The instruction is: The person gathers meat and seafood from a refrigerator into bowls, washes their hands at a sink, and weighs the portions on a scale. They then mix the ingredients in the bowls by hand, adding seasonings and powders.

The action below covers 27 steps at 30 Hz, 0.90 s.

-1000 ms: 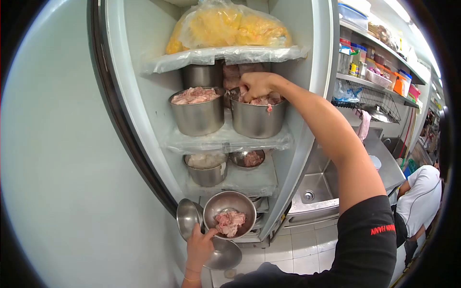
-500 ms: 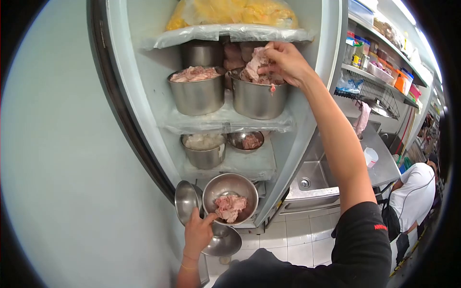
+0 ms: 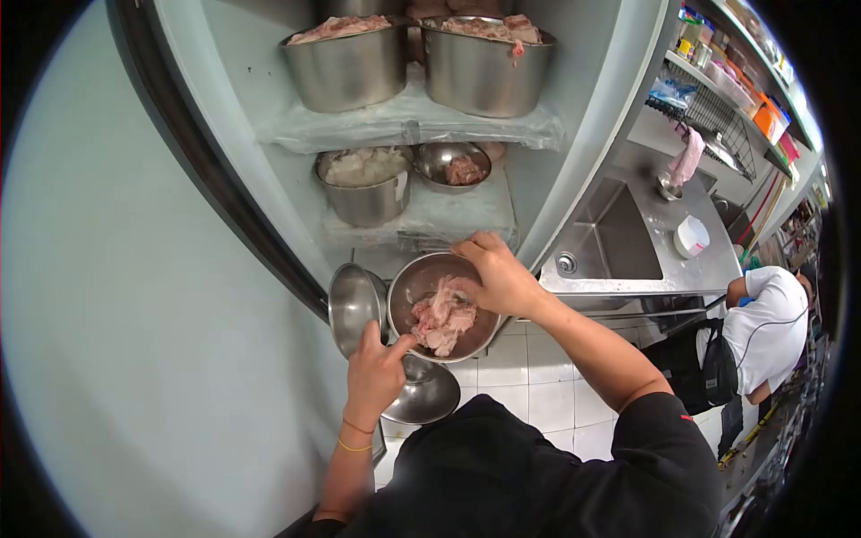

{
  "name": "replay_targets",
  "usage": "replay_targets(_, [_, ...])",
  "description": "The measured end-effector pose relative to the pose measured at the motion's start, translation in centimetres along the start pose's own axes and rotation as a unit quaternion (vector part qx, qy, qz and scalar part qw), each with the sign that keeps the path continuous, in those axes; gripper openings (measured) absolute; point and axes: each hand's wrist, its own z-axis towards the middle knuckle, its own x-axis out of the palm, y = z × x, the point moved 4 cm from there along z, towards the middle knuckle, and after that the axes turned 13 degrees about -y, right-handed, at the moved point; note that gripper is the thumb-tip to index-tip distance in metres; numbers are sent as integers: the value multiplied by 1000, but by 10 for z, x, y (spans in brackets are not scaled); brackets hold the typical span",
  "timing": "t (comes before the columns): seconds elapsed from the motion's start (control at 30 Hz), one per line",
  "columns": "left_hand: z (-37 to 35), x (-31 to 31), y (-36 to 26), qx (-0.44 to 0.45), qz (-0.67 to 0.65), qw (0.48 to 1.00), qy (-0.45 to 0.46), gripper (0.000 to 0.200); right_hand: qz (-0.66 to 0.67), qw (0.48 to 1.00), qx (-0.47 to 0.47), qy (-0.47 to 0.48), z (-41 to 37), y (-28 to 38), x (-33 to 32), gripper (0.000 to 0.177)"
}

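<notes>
My left hand [image 3: 375, 375] grips the rims of steel bowls at the lower centre, with its fingers by the bowl of meat [image 3: 401, 280] and the bowl on its left [image 3: 352, 309]. A third steel bowl [image 3: 421, 399] sits lower, partly hidden. Pale pink raw meat [image 3: 442, 325] lies in the middle bowl. Over that bowl's right rim reaches my right hand [image 3: 496, 272], its fingers closed on the upper end of the meat; the fingertips are partly hidden.
Two steel pots of meat, left [image 3: 345, 72] and right [image 3: 487, 73], stand on the upper fridge shelf. Below are a pot with whitish contents [image 3: 366, 193] and a small bowl [image 3: 455, 168]. A sink [image 3: 614, 235] and a person in white [image 3: 767, 314] are at right.
My right hand has come down from the upper right pot to the bowl, bringing a piece of meat. The view has tilted downward, and the bowl holds more meat.
</notes>
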Motion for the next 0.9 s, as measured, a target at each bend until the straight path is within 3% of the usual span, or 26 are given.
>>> replay_targets(0.03, [-1,1,1,-1,-5,1000,6,29,1,1000,4,0,-6,-7,6,48])
replay_targets(0.1, [1,2,0,0,-9,1000,12,29,59,991,115,23,-17,-25,14,45])
replay_targets(0.23, [-1,9,-2,11,-8,1000,-2,30,21,994,104,-25,-18,-33,6,33])
replay_targets(0.3, [2,8,-3,20,-7,1000,-15,31,69,976,205,35,-14,-42,-3,22])
replay_targets(0.33, [2,6,-6,19,-8,1000,-17,35,75,982,170,26,-13,-48,-9,19])
replay_targets(0.5, [20,-3,-16,-29,-9,999,-44,52,155,959,234,-29,18,-65,-31,18])
replay_targets(0.57, [27,-6,-13,-36,-70,994,-69,59,306,858,376,-169,30,-97,-25,8])
replay_targets(0.6, [30,-9,-14,-4,-56,994,-90,59,308,859,373,-168,37,-95,-20,8])
replay_targets(0.67, [26,-11,-10,-45,-64,993,-90,56,474,697,456,-286,47,-93,-6,8])
replay_targets(0.73, [19,-10,1,-87,-74,990,-88,52,536,693,424,-228,60,-100,23,13])
replay_targets(0.77, [16,-7,8,-19,-36,995,-89,44,592,683,392,-170,68,-102,38,19])
replay_targets(0.8, [14,-6,11,48,3,995,-89,37,564,715,394,-122,80,-88,41,20])
replay_targets(0.83, [15,-8,12,48,5,995,-91,37,565,716,392,-120,97,-79,43,20])
replay_targets(0.87, [16,-10,13,35,12,996,-77,31,423,848,309,-86,121,-71,42,18])
replay_targets(0.9, [16,-11,15,22,18,998,-62,25,261,941,212,-48,145,-63,45,17])
